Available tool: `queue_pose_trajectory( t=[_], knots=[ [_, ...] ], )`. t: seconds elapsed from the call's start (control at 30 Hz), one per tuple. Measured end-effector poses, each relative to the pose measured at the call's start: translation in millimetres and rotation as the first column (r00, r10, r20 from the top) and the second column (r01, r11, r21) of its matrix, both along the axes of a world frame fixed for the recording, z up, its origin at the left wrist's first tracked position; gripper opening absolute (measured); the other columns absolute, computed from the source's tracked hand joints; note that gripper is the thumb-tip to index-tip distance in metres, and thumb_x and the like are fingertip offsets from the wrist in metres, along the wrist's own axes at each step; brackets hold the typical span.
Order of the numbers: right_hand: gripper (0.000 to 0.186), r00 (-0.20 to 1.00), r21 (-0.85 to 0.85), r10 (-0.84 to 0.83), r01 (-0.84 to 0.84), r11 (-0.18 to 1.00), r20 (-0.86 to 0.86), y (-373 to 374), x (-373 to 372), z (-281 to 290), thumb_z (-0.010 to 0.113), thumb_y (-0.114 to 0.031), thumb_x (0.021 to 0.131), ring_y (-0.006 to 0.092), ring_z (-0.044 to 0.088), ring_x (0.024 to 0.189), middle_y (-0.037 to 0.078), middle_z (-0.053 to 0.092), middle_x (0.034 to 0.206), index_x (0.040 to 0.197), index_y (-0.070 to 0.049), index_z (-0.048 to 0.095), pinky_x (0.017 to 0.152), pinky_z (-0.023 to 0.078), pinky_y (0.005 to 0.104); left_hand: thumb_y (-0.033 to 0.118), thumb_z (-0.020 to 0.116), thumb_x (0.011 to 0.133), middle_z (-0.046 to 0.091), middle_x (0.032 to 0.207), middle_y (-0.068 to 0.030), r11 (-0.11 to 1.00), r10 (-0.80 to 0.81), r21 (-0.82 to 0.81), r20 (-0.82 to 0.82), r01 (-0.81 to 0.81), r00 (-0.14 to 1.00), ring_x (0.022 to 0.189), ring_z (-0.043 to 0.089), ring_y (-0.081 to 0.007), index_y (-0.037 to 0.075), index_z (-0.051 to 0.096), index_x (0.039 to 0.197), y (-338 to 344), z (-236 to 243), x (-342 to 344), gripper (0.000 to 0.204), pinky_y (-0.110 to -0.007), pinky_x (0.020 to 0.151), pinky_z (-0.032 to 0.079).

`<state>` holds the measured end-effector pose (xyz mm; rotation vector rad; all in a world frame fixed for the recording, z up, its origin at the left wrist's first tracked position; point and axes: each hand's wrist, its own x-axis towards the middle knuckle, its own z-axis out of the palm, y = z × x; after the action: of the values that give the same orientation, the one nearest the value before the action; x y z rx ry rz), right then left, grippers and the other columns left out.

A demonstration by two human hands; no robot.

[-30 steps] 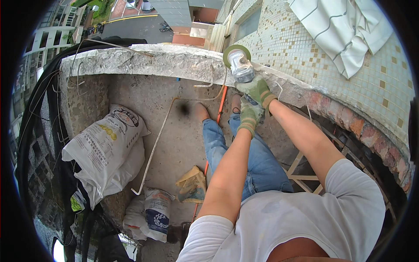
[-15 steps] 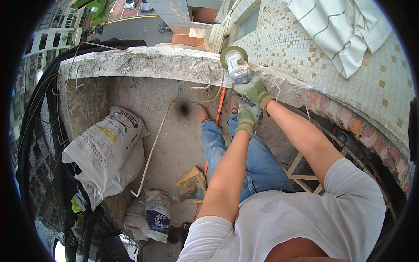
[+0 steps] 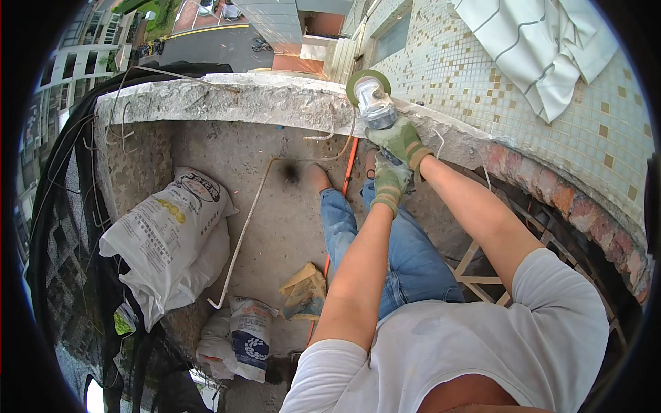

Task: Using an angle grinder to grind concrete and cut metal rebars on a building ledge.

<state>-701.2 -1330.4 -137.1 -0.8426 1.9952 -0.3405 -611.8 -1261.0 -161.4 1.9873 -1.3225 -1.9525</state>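
An angle grinder (image 3: pixel 377 104) with a round olive-green disc sits at the top edge of a broken concrete ledge (image 3: pixel 241 100), where a bent steel bar (image 3: pixel 265 175) rises. My right hand (image 3: pixel 399 143), in a green glove, is closed on the grinder just behind its silver head. My left hand (image 3: pixel 389 182), also gloved, grips the tool's rear body, below my right hand. The disc's exact contact point is hidden. Faint orange sparks show above the disc.
White sacks (image 3: pixel 165 241) lie at the left, more (image 3: pixel 249 337) lower down, beside black netting (image 3: pixel 65 275). An orange pole (image 3: pixel 350 165) runs by my feet. A worn yellow bag (image 3: pixel 299 296) lies behind them. Right are a tiled wall (image 3: pixel 454 76), white sheet (image 3: pixel 523 41) and timber frame (image 3: pixel 482 279). Beyond is a street.
The grinder and my hands have shifted very slightly up and left since a second ago, staying at the ledge. Nothing has been let go.
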Motion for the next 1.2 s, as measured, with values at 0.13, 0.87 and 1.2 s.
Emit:
queue_pose_trajectory(
  t=[0.13, 0.87, 1.2],
  knots=[
    [0.053, 1.000, -0.040, -0.017, 0.018, 0.999, 0.019, 1, 1, 2, 0.079, -0.044, 0.066, 0.0291, 0.071, 0.091, 0.019, 0.073, 0.091, 0.099, -0.002, 0.073, 0.082, 0.053, 0.0382, 0.040, 0.074, 0.075, 0.059, 0.125, -0.0276, 0.999, 0.016, -0.032, -0.047, -0.018, 0.999, 0.116, 0.057, -0.0433, -0.001, 0.046, 0.131, 7, -16, -2, 0.075, -0.044, 0.096, 0.047],
    [0.035, 0.953, -0.261, -0.265, 0.296, 0.919, 0.146, 63, -5, 50, 0.077, -0.028, 0.073, 0.0134, 0.066, 0.076, 0.009, 0.071, 0.081, 0.096, -0.002, 0.072, 0.070, 0.053, 0.0329, 0.051, 0.054, 0.095, 0.065, 0.065, -0.0101, 0.995, 0.025, 0.087, 0.213, -0.045, 0.977, 0.055, 0.060, -0.0160, 0.003, 0.067, 0.104, -29, 4, 226, 0.051, -0.034, 0.057, 0.050],
    [0.033, 0.984, -0.243, -0.160, 0.175, 0.954, 0.079, 71, -7, 72, 0.078, -0.027, 0.073, 0.0212, 0.072, 0.082, 0.013, 0.073, 0.086, 0.096, -0.004, 0.072, 0.073, 0.055, 0.0343, 0.051, 0.050, 0.095, 0.068, 0.073, -0.0185, 0.941, -0.196, -0.119, 0.572, 0.317, 0.796, 0.073, 0.069, -0.0331, 0.005, 0.067, 0.105, 32, 19, 312, 0.050, -0.043, 0.072, 0.052]
  ],
)
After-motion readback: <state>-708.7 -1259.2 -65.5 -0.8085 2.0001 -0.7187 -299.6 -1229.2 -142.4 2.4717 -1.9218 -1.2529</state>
